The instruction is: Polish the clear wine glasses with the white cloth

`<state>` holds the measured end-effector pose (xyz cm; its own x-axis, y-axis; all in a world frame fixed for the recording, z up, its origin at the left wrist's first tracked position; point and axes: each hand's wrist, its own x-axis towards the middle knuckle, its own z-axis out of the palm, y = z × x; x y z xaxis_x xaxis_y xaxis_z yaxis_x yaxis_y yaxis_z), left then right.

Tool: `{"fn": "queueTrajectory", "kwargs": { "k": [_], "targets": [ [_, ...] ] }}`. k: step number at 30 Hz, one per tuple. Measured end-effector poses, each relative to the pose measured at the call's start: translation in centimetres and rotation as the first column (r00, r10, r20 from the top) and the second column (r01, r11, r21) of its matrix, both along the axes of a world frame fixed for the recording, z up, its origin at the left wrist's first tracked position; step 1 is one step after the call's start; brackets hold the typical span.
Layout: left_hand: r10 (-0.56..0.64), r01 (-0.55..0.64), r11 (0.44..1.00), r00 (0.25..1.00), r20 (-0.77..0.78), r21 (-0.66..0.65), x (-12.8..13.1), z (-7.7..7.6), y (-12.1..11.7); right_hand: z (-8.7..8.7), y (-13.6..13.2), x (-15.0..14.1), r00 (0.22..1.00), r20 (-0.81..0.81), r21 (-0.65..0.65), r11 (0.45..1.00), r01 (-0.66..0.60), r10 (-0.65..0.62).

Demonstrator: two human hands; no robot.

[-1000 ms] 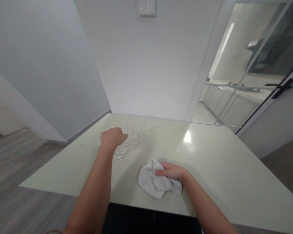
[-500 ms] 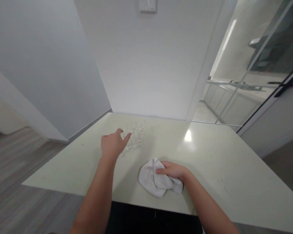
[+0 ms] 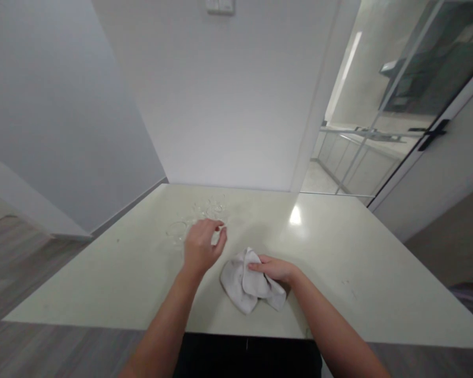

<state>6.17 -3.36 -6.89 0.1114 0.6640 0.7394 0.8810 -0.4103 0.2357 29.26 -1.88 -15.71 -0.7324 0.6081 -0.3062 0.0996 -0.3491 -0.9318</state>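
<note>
a pale, glossy table [image 3: 323, 310] carries everything here. a crumpled white cloth [image 3: 236, 286] lies on it, with the table's near edge just in front of the cloth. beyond the cloth and to its left sits a loose cluster of clear, see-through pieces [image 3: 217, 208], partly hidden and too faint to make out one by one. right of the cloth, thin dark marks [image 3: 349, 286] show on the surface; far left of it, a small dark speck [image 3: 117, 240]. beyond the cloth, to its right, a bright patch of light [image 3: 295, 215] gleams.
</note>
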Motion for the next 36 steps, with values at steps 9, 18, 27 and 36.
{"fn": "queueTrajectory", "kwargs": {
  "k": [9,18,27,36],
  "targets": [
    [-0.301,0.553,0.708,0.799,0.520,-0.440,6.4,-7.4,6.4,-0.3,0.5,0.6,0.983,-0.022,-0.026,0.983,0.180,-0.181],
    [-0.229,0.636,0.672,0.666,0.710,-0.380,5.3,-8.0,6.0,-0.3,2.9,0.7,0.641,-0.283,-0.009,0.670,0.742,-0.713],
    [0.100,0.378,0.868,0.502,0.859,-0.322,4.3,-8.4,7.6,-0.2,2.9,1.2,0.637,-0.286,0.138,0.627,0.767,-0.716],
    [-0.177,0.552,0.788,0.628,0.758,-0.274,6.1,-7.0,5.3,0.5,2.1,1.5,0.674,-0.308,0.528,0.469,0.708,-0.671]
  ]
}}
